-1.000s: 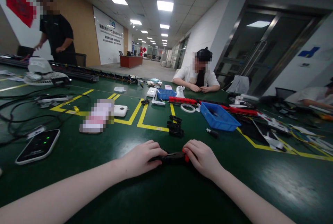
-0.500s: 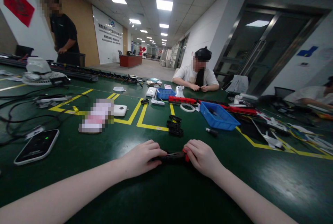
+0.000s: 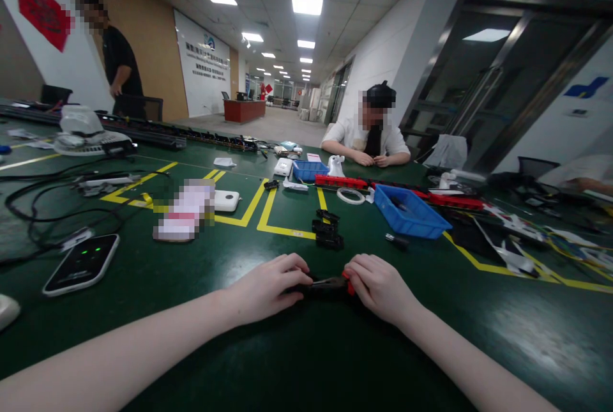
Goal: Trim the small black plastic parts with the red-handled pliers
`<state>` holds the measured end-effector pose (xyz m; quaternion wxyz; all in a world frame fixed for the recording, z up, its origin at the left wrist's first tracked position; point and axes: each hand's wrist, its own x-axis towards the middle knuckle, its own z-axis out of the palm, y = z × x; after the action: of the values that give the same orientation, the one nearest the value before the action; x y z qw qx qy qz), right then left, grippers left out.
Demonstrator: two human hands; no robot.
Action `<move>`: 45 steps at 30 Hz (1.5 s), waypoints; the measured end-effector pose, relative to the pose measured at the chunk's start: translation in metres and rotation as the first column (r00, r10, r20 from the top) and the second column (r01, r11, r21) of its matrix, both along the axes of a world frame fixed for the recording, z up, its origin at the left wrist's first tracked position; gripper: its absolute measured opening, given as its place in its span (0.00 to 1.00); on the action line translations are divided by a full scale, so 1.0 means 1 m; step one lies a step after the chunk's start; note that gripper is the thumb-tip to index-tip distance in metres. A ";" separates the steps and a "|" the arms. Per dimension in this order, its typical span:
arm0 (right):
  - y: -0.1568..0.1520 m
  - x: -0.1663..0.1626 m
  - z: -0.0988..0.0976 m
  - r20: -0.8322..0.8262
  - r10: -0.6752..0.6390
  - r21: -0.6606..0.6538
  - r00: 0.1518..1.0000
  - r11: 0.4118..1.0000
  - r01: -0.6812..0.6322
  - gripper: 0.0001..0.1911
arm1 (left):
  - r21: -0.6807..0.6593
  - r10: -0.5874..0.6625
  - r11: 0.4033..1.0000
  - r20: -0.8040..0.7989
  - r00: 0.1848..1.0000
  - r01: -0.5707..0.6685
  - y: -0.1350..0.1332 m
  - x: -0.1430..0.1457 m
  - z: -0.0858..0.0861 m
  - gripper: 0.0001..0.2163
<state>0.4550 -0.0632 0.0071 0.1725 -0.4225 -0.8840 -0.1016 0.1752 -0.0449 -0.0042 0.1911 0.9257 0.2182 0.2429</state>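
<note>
Both of my hands rest on the green table (image 3: 306, 361) near its front edge and grip one small black part (image 3: 324, 286) between them. My left hand (image 3: 268, 287) closes over its left end. My right hand (image 3: 380, 287) pinches its right end, where a bit of red (image 3: 348, 276) shows at my fingertips. Most of the part is hidden under my fingers. Just beyond my hands lies a small pile of black plastic pieces (image 3: 327, 231).
A blue bin (image 3: 412, 211), a dark short cylinder (image 3: 397, 241), a white ring (image 3: 350, 195) and red strips (image 3: 341, 181) lie ahead right. A phone-like device (image 3: 81, 263), cables (image 3: 43, 207) and a white box (image 3: 226, 200) lie left. A seated person (image 3: 368, 137) works opposite; another person (image 3: 117, 70) stands far left.
My hands stay on the black part in nearly the same place. The view has shifted slightly left, and the standing person at the far left has turned and stepped away.
</note>
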 end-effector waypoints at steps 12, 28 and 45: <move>-0.003 -0.004 -0.002 -0.011 -0.019 -0.018 1.000 1.000 0.019 0.16 | -0.025 -0.005 1.000 -0.003 1.000 0.005 0.002 0.000 -0.002 0.13; 0.000 -0.006 0.001 -0.055 -0.120 -0.124 0.991 0.986 0.112 0.13 | -0.007 0.083 0.997 -0.039 0.996 -0.083 -0.005 0.001 0.007 0.13; -0.002 0.029 0.004 -0.034 -0.143 -0.320 0.989 0.939 0.125 0.28 | -0.242 0.082 0.968 0.070 0.994 -0.063 0.009 0.000 -0.001 0.09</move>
<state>0.4841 -0.0654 0.0114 0.1198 -0.5067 -0.8527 0.0422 0.1750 -0.0358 -0.0051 0.3009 0.8769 0.2720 0.2580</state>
